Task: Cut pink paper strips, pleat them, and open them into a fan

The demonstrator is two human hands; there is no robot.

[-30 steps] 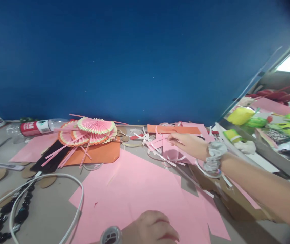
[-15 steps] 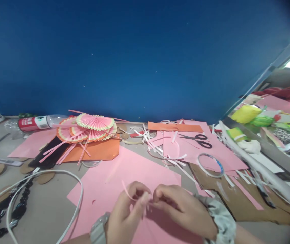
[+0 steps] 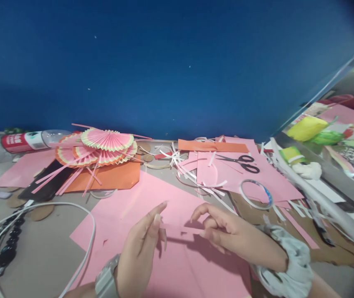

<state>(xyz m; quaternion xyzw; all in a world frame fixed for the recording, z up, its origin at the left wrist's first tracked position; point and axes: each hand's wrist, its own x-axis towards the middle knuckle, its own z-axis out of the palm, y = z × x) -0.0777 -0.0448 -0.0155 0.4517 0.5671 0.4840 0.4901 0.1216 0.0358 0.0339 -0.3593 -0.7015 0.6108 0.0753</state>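
A thin pink paper strip (image 3: pixel 174 227) stretches between my two hands, low above a large pink paper sheet (image 3: pixel 152 271). Its pink nearly blends into the sheet below. My left hand (image 3: pixel 141 248), with a watch at the wrist, pinches the strip's left end between thumb and fingers. The other end is gripped by my right hand (image 3: pixel 228 231), thumb against the curled fingers. A pale scrunchie (image 3: pixel 295 260) circles the right wrist. Shadows of the hand and strip fall across the sheet.
Pleated paper fans (image 3: pixel 107 142) rest on orange paper (image 3: pixel 111 178) at the back left, near a plastic bottle (image 3: pixel 25 141). White cable (image 3: pixel 94 231) loops at left. Black scissors (image 3: pixel 242 161), a tape roll (image 3: pixel 254 194) and a cutter knife (image 3: pixel 319 227) lie at right.
My hands have moved apart, and the strip now spans straight between them instead of being bunched at the fingertips. The view has shifted slightly.
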